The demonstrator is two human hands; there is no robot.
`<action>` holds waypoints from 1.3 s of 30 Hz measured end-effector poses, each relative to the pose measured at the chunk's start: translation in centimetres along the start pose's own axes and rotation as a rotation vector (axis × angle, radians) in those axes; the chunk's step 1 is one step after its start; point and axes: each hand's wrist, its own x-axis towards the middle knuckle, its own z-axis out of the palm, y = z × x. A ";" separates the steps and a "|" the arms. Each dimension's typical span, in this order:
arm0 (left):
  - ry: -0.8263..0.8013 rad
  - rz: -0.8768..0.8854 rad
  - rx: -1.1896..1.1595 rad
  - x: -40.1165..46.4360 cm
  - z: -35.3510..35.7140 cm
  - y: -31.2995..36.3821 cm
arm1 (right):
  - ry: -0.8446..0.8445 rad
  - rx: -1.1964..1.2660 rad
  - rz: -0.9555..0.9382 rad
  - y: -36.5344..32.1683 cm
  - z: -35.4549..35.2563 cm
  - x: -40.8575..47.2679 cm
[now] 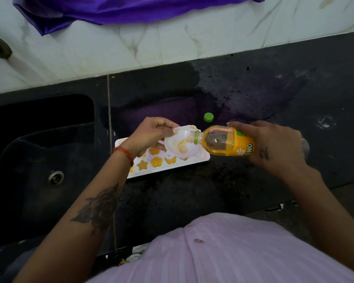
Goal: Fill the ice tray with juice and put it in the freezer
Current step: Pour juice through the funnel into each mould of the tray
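A white ice tray (202,159) with star and flower moulds lies on the black counter; several moulds hold orange juice. My left hand (151,132) holds a white funnel (176,145) over the tray's right part. My right hand (274,146) grips a tilted juice bottle (225,142) with a yellow label, its open mouth over the funnel. Juice runs into the funnel. The left part of the tray is hidden behind my left wrist.
The bottle's green cap (208,117) stands on the counter just behind the tray. A dark sink (39,160) with a drain lies to the left. The counter (253,88) behind is wet. Purple cloth (131,9) hangs on the tiled wall.
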 end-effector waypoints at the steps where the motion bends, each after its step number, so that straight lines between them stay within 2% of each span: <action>1: 0.001 0.002 0.002 0.0 0.0 0.0 | -0.003 0.012 -0.003 0.0 0.0 0.0; 13: 0.005 0.017 -0.015 0.5 -0.2 1.2 | 0.064 0.203 0.007 0.7 0.0 -0.4; 23: -0.024 0.008 0.009 1.6 2.4 1.5 | 0.055 0.079 0.089 1.7 0.0 -1.4; 30: -0.027 0.006 0.015 1.9 2.9 1.4 | -0.028 0.018 0.107 2.1 -0.3 -1.8; 39: -0.034 0.003 0.020 1.8 2.9 1.4 | 0.002 -0.037 0.104 2.1 0.0 -1.6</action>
